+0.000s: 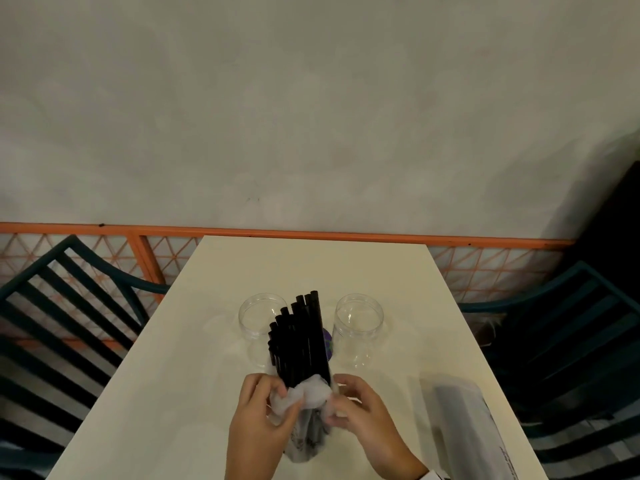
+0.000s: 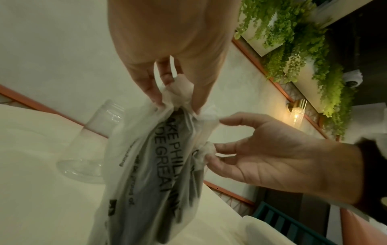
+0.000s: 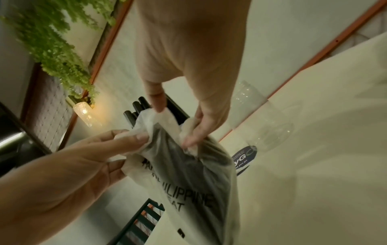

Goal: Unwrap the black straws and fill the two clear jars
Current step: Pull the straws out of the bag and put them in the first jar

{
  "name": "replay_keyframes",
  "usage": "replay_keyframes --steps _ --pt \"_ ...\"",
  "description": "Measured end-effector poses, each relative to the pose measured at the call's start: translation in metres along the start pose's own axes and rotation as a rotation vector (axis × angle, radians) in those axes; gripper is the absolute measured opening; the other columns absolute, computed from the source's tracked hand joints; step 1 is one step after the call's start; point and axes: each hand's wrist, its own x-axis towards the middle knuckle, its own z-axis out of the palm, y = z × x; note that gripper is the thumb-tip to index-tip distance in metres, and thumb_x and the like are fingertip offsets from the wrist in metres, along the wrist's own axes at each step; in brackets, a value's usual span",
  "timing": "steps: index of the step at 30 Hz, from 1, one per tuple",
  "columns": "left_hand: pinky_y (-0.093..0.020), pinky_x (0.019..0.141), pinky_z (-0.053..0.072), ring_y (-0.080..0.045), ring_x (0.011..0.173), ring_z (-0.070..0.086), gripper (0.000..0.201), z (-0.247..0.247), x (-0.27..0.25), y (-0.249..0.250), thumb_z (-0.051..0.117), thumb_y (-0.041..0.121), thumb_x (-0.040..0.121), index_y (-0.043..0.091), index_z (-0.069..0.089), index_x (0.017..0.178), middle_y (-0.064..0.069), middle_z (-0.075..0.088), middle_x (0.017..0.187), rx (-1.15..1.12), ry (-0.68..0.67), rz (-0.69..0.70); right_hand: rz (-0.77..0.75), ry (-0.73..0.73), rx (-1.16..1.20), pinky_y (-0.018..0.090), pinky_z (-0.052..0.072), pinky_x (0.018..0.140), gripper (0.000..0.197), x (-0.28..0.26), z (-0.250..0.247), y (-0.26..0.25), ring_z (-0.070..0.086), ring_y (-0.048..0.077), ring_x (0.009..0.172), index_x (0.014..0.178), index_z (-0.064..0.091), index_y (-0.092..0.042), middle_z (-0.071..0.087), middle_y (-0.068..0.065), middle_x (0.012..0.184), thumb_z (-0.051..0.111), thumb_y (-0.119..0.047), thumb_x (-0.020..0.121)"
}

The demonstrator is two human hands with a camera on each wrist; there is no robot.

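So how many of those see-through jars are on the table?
2. One clear jar stands behind and left of the black straws; the other clear jar stands to their right. Both look empty and lidless. The straw bundle hides some table between them.

Left hand (image 1: 260,407) raised, fingers curled and pinched, right hand (image 1: 356,405) held close beside it, fingertips likewise pinched
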Motion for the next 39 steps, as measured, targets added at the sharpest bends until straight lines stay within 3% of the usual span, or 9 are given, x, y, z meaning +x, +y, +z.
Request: replay_keyframes --steps 4,11,14,18,22,25,30,35,39 --pt "-0.005 0.057 0.037 0.012 0.070 0.045 0.020 0.010 -0.011 0.004 0.056 0.047 0.061 0.033 0.045 0.070 0.015 0.040 0.082 0.090 -0.022 0.069 0.005 -0.207 -0.029 0.026 0.054 0.081 0.057 -0.005 -0.011 0.002 0.065 0.010 0.092 0.111 0.053 -0.028 0.061 -0.005 0.106 0.076 -0.036 0.060" --pt "-0.006 0.066 0.046 0.012 0.081 0.052 0.025 0.020 -0.034 0.006 0.060 0.050 0.071 0.047 0.056 0.096 0.041 0.041 0.103 0.053 -0.174 0.134 -0.101 0.012 -0.232 0.047 0.055 0.086 0.037 0.011 -0.024 0.025 0.065 0.024 0.093 0.113 0.060 -0.021 0.066 0.006 0.105 0.070 -0.010 0.079" --pt "-0.001 0.065 0.040 0.013 0.079 0.053 0.027 0.013 -0.040 0.019 0.042 0.070 0.075 0.067 0.047 0.101 0.042 0.048 0.103 0.132 -0.255 0.107 -0.181 0.041 -0.306 0.036 0.057 0.081 0.034 0.013 -0.027 0.032 0.065 0.013 0.087 0.095 0.059 -0.037 0.068 0.005 0.103 0.063 -0.006 0.082" --pt "-0.009 0.080 0.039 0.002 0.089 0.053 0.035 0.001 -0.020 0.063 0.050 0.038 0.082 0.032 0.057 0.116 0.012 0.067 0.101 0.387 0.053 0.266 -0.370 0.066 -0.504 0.001 0.042 0.068 0.033 0.013 -0.026 0.033 0.057 0.002 0.081 0.111 0.061 -0.021 0.059 0.005 0.091 0.063 -0.005 0.082" --pt "-0.032 0.111 0.024 -0.021 0.140 0.022 0.063 0.005 0.021 0.091 0.042 0.050 0.086 0.030 0.023 0.142 -0.002 0.029 0.150 0.576 0.004 0.258 -0.407 -0.061 -0.593 0.003 0.040 0.075 0.049 0.010 -0.017 0.029 0.052 0.003 0.085 0.136 0.037 -0.026 0.044 -0.010 0.091 0.053 -0.013 0.091" --pt "-0.038 0.117 0.006 -0.023 0.144 -0.001 0.068 0.017 0.042 0.076 0.022 0.059 0.086 0.032 0.000 0.144 0.001 0.002 0.156 0.690 -0.197 0.109 -0.438 -0.150 -0.692 0.000 0.036 0.076 0.055 0.012 -0.015 0.033 0.046 -0.007 0.083 0.141 0.021 -0.024 0.040 -0.012 0.091 0.048 -0.014 0.093" --pt "-0.039 0.099 0.045 -0.024 0.121 0.053 0.042 0.025 0.038 0.069 0.029 0.038 0.089 0.026 0.057 0.118 0.000 0.056 0.133 0.746 -0.334 0.094 -0.245 -0.190 -0.718 0.008 0.031 0.084 0.052 0.023 -0.018 0.044 0.047 0.010 0.103 0.141 0.026 -0.011 0.043 0.002 0.105 0.047 -0.017 0.094" --pt "-0.039 0.108 0.034 -0.019 0.132 0.040 0.048 0.025 0.032 0.070 0.025 0.040 0.093 0.023 0.042 0.134 -0.002 0.039 0.146 0.752 -0.332 0.157 -0.161 -0.169 -0.608 0.009 0.040 0.077 0.013 0.024 -0.018 0.048 0.056 0.012 0.093 0.100 0.050 -0.028 0.057 -0.003 0.099 0.055 -0.021 0.090" --pt "-0.031 0.114 0.011 -0.011 0.138 0.022 0.071 0.017 0.032 0.065 0.019 0.061 0.088 0.016 0.021 0.144 0.004 0.022 0.151 0.715 -0.347 0.145 -0.138 -0.104 -0.502 0.009 0.049 0.067 0.026 0.027 -0.019 0.055 0.065 0.009 0.077 0.080 0.053 -0.037 0.068 -0.005 0.083 0.066 -0.015 0.082"
